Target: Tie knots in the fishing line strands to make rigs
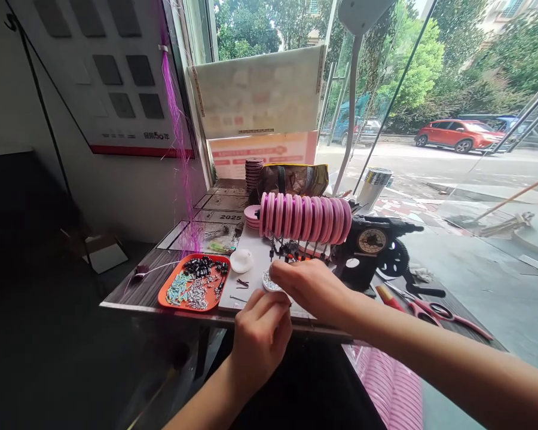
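The left hand (260,337) is hovering nearest, below the row of pink foam spools (305,218), fingers curling shut; any hold is unclear. The right hand (314,289), fingers bunching, is touching a small round silvery dish (269,284) under the spools. An orange plastic tray (162,297) is lying left of them.

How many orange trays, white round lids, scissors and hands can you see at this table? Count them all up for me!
Orange tray: 1
White round lid: 1
Scissors: 1
Hands: 2, the left hand and the right hand
Total: 5
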A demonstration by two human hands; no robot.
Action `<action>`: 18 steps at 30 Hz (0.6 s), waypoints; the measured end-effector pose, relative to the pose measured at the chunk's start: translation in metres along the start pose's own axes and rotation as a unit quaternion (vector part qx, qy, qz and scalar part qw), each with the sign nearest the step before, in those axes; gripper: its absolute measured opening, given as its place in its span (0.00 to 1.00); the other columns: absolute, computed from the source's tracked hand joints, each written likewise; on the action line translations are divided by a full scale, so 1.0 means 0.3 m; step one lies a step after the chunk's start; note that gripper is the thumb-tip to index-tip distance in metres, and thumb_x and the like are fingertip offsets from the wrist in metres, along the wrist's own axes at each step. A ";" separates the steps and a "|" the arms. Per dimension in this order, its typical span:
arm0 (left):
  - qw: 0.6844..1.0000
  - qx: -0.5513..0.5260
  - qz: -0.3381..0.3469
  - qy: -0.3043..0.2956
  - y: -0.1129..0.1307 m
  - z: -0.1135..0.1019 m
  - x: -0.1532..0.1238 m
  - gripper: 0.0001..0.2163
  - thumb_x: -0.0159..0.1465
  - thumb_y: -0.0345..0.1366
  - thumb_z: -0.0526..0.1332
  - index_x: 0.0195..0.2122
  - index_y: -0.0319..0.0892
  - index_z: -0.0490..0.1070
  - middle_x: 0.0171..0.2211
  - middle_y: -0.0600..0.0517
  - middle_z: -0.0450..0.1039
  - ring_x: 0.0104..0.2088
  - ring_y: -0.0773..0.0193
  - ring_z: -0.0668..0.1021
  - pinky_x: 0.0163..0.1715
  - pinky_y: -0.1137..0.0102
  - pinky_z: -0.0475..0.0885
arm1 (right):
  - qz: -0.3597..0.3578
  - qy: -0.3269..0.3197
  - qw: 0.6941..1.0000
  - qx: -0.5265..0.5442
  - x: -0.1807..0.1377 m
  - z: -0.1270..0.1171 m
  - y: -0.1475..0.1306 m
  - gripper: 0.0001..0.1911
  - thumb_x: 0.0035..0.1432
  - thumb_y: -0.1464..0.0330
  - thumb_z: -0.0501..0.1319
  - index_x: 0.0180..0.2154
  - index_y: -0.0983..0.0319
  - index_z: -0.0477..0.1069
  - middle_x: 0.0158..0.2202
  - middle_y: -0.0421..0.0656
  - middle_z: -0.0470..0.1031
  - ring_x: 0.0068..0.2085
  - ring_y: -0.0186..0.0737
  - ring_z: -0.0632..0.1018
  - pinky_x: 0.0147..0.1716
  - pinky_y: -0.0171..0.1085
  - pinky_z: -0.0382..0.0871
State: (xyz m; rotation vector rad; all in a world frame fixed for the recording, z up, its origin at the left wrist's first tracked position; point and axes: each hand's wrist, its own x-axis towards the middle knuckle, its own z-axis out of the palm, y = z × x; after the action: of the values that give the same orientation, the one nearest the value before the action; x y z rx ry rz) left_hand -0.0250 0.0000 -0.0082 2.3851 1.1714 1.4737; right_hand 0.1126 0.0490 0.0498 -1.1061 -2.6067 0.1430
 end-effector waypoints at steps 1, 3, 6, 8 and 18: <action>0.997 -0.039 -0.061 0.007 0.002 0.003 0.003 0.08 0.58 0.25 0.55 0.29 0.42 0.72 0.31 0.49 0.76 0.33 0.60 0.73 0.34 0.67 0.68 | -0.013 -0.007 1.000 -0.002 -0.016 -0.008 0.002 0.06 0.60 0.72 0.51 0.36 0.62 0.67 0.23 0.38 0.65 0.21 0.31 0.61 0.22 0.31 0.49; 0.965 -0.155 -0.211 0.008 0.006 0.006 0.013 0.07 0.57 0.28 0.58 0.24 0.42 0.71 0.28 0.51 0.74 0.30 0.62 0.72 0.30 0.69 0.65 | -0.056 -0.018 0.998 -0.004 -0.049 -0.023 0.003 0.10 0.60 0.74 0.50 0.44 0.63 0.65 0.35 0.45 0.69 0.27 0.34 0.68 0.24 0.31 0.55; 0.832 -0.374 -0.408 -0.023 0.009 0.006 0.029 0.05 0.51 0.30 0.64 0.20 0.39 0.71 0.22 0.55 0.69 0.24 0.68 0.66 0.25 0.74 0.60 | -0.137 -0.030 0.990 -0.018 -0.093 -0.034 -0.001 0.16 0.56 0.77 0.50 0.47 0.64 0.64 0.48 0.51 0.66 0.35 0.37 0.71 0.30 0.34 0.63; 0.755 -0.454 -0.470 -0.048 0.007 0.003 0.038 0.05 0.46 0.31 0.67 0.19 0.37 0.72 0.18 0.57 0.64 0.20 0.73 0.61 0.21 0.75 0.55 | -0.186 -0.029 0.982 -0.026 -0.116 -0.031 -0.004 0.15 0.55 0.77 0.51 0.44 0.64 0.66 0.46 0.50 0.67 0.37 0.39 0.71 0.31 0.35 0.64; 0.595 -0.564 -0.564 -0.103 0.005 0.000 0.049 0.07 0.40 0.28 0.66 0.17 0.37 0.67 0.16 0.60 0.59 0.18 0.77 0.60 0.18 0.78 0.51 | -0.355 0.140 0.911 -0.159 -0.182 0.044 0.047 0.13 0.60 0.77 0.50 0.28 0.63 0.70 0.25 0.41 0.67 0.26 0.34 0.64 0.29 0.38 0.63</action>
State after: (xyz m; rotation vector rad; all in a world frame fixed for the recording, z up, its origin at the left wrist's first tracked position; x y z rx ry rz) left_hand -0.0207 0.0087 0.0031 0.5827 0.8461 0.8520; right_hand 0.1539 0.0203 0.0214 -0.1653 -2.6250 -0.5714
